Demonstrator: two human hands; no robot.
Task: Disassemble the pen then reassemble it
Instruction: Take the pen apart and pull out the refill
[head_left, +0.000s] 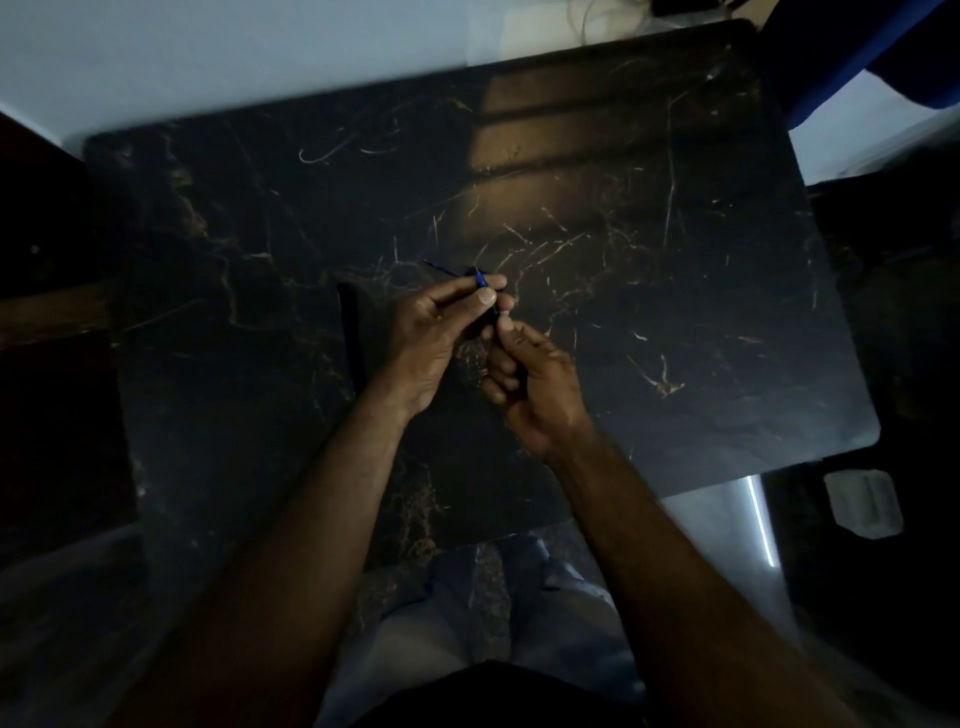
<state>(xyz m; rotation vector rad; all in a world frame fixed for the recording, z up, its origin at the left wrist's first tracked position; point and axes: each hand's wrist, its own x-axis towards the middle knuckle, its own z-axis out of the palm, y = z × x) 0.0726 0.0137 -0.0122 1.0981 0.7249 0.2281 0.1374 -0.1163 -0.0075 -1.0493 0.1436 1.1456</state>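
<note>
My left hand (441, 332) pinches a thin blue pen refill (445, 270) between thumb and fingers; its slim end sticks out up and to the left over the table. My right hand (535, 379) is closed around a dark pen piece (496, 312), barely visible between the fingertips, which meet the left hand's fingers. A dark, long pen part (352, 338) lies on the table just left of my left hand, roughly upright in the view. The light is dim and details of the small parts are hard to tell.
The black marble-pattern table (260, 234) fills the middle, with a light wall beyond its far edge. A blue object (852, 57) stands at the far right corner. A pale container (862, 501) sits low beyond the table's right edge. My knees show below the near edge.
</note>
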